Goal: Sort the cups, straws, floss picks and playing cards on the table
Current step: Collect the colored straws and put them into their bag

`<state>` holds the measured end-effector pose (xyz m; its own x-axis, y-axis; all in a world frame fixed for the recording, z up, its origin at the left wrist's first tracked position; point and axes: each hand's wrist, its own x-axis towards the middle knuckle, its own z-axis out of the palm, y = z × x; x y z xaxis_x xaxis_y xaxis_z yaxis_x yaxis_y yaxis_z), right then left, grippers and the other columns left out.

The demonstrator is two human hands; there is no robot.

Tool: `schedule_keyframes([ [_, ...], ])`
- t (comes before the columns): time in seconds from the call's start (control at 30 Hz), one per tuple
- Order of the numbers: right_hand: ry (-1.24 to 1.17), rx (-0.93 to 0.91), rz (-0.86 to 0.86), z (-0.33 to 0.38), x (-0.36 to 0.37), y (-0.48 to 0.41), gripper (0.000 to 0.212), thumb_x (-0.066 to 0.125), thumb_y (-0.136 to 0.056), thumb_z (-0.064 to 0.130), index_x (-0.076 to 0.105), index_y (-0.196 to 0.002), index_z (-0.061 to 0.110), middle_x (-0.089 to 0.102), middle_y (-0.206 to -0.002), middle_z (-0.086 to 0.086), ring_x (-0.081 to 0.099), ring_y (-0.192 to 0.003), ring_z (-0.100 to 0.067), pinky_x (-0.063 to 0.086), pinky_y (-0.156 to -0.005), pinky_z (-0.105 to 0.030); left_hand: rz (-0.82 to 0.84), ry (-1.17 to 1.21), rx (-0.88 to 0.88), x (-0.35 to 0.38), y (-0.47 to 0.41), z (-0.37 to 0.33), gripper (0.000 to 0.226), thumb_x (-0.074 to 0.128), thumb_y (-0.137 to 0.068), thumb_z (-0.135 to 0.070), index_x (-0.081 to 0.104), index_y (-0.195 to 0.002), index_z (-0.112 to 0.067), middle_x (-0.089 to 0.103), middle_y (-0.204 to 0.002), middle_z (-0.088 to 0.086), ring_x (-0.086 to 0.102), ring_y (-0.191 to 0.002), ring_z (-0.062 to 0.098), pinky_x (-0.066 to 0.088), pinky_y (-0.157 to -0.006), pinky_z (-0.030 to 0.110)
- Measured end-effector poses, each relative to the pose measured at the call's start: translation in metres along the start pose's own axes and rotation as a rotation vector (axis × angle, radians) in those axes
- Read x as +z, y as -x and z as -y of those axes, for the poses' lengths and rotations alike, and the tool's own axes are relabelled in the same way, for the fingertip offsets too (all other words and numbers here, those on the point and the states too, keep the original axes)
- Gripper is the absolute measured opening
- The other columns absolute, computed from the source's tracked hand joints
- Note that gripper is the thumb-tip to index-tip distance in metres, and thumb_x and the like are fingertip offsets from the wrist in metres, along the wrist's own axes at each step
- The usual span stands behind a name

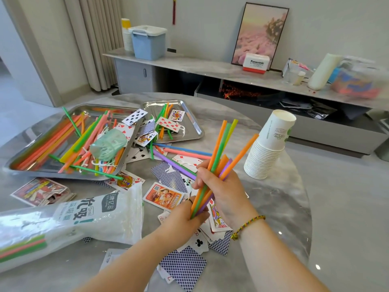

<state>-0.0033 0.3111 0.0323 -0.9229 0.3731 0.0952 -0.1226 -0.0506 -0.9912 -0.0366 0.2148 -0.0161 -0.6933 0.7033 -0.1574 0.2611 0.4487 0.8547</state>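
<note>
- Both forearms come in from the bottom edge and meet over the middle of the worktop (273, 207).
- Right hand (221, 186): fingers curled round a bundle of straws (221, 148) at about mid-length. Back of the hand faces the camera, with a braided bracelet on the wrist.
- Left hand (183, 220): grips the bundle's lower ends, fingers wrapped. A ring shows on one finger.
- Bundle is tilted, its tops fanning out toward 1 o'clock. Colours are orange, green and purple.
- Cup stack (267, 148) leans at 2 o'clock from the hands.
- Large tray (25, 163) at 10 o'clock holds straws, floss picks (105, 165) and a green tub (108, 144).
- Small tray (195, 125) at 12 o'clock holds straws and cards.
- Playing cards (183, 268) lie scattered under and around the hands.
- Straw bag (84, 220) lies at 9 o'clock.
- Hidden: the straw tips inside the left palm and the cards beneath both hands.
- The bag is cut off by the left edge.
- Floss picks are too small to count, and the items on the far-right shelf are blurred.
</note>
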Motion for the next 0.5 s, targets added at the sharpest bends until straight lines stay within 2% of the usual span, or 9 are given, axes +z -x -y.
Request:
schedule_keyframes([
  [0.13, -0.117, 0.040, 0.050, 0.001, 0.003, 0.001, 0.021, 0.049, -0.087, -0.003, 0.055, -0.076, 0.014, 0.059, -0.046, 0.002, 0.061, -0.050, -0.009, 0.053, -0.054, -0.021, 0.008, -0.039, 0.063, -0.005, 0.006, 0.002, 0.015, 0.048, -0.093, -0.025, 0.038, -0.083, -0.030, 0.044, -0.075, -0.014, 0.045, -0.064, -0.001, 0.038, -0.058, 0.008],
  [0.2, -0.144, 0.042, 0.033, 0.001, 0.007, 0.001, 0.020, 0.046, -0.089, -0.003, 0.053, -0.079, 0.013, 0.059, -0.046, 0.002, 0.063, -0.049, -0.010, 0.054, -0.054, -0.022, -0.010, -0.103, 0.090, -0.011, 0.011, 0.005, 0.020, 0.051, -0.091, -0.029, 0.033, -0.085, -0.035, 0.043, -0.075, -0.013, 0.044, -0.062, -0.001, 0.037, -0.056, 0.010],
  [0.23, -0.150, 0.036, 0.013, 0.000, 0.008, 0.001, 0.020, 0.045, -0.090, -0.002, 0.052, -0.079, 0.013, 0.058, -0.046, 0.002, 0.063, -0.049, -0.010, 0.055, -0.054, -0.023, -0.010, -0.125, 0.086, -0.015, 0.014, 0.005, 0.024, 0.053, -0.089, -0.031, 0.031, -0.090, -0.039, 0.044, -0.078, -0.014, 0.044, -0.063, -0.001, 0.037, -0.056, 0.008],
  [0.3, -0.168, 0.016, -0.041, 0.001, 0.009, 0.000, 0.021, 0.044, -0.091, -0.001, 0.052, -0.077, 0.013, 0.057, -0.046, 0.003, 0.062, -0.048, -0.010, 0.054, -0.053, -0.023, -0.025, -0.137, 0.062, -0.022, 0.023, 0.006, 0.044, 0.057, -0.087, -0.032, 0.025, -0.115, -0.045, 0.047, -0.100, -0.016, 0.048, -0.077, -0.004, 0.036, -0.058, 0.000],
  [0.33, -0.187, 0.004, -0.080, 0.002, 0.008, -0.002, 0.022, 0.043, -0.091, -0.001, 0.051, -0.077, 0.013, 0.056, -0.045, 0.004, 0.062, -0.048, -0.010, 0.053, -0.052, -0.022, -0.032, -0.141, 0.061, -0.026, 0.027, 0.007, 0.059, 0.059, -0.086, -0.031, 0.021, -0.128, -0.044, 0.043, -0.112, -0.018, 0.047, -0.089, -0.006, 0.035, -0.063, -0.004],
  [0.4, -0.255, -0.014, -0.168, 0.003, 0.003, -0.005, 0.022, 0.041, -0.092, -0.002, 0.049, -0.076, 0.012, 0.051, -0.044, 0.005, 0.058, -0.044, -0.010, 0.051, -0.050, -0.023, -0.048, -0.182, 0.081, -0.036, 0.037, 0.012, 0.071, 0.062, -0.084, -0.032, 0.016, -0.137, -0.041, 0.035, -0.122, -0.023, 0.038, -0.110, -0.007, 0.029, -0.083, -0.002],
  [0.43, -0.292, -0.020, -0.211, 0.003, 0.001, -0.006, 0.023, 0.041, -0.092, -0.002, 0.048, -0.075, 0.012, 0.048, -0.042, 0.005, 0.054, -0.041, -0.009, 0.049, -0.048, -0.023, -0.050, -0.214, 0.102, -0.042, 0.043, 0.015, 0.070, 0.063, -0.082, -0.036, 0.015, -0.134, -0.044, 0.032, -0.125, -0.026, 0.034, -0.117, -0.007, 0.025, -0.092, 0.002],
  [0.5, -0.352, -0.032, -0.274, 0.003, -0.002, -0.007, 0.024, 0.041, -0.092, -0.002, 0.047, -0.072, 0.012, 0.043, -0.041, 0.005, 0.047, -0.038, -0.008, 0.044, -0.044, -0.019, -0.046, -0.323, 0.153, -0.060, 0.055, 0.019, 0.070, 0.061, -0.070, -0.059, 0.011, -0.119, -0.057, 0.022, -0.126, -0.035, 0.024, -0.125, -0.009, 0.017, -0.099, 0.004],
])
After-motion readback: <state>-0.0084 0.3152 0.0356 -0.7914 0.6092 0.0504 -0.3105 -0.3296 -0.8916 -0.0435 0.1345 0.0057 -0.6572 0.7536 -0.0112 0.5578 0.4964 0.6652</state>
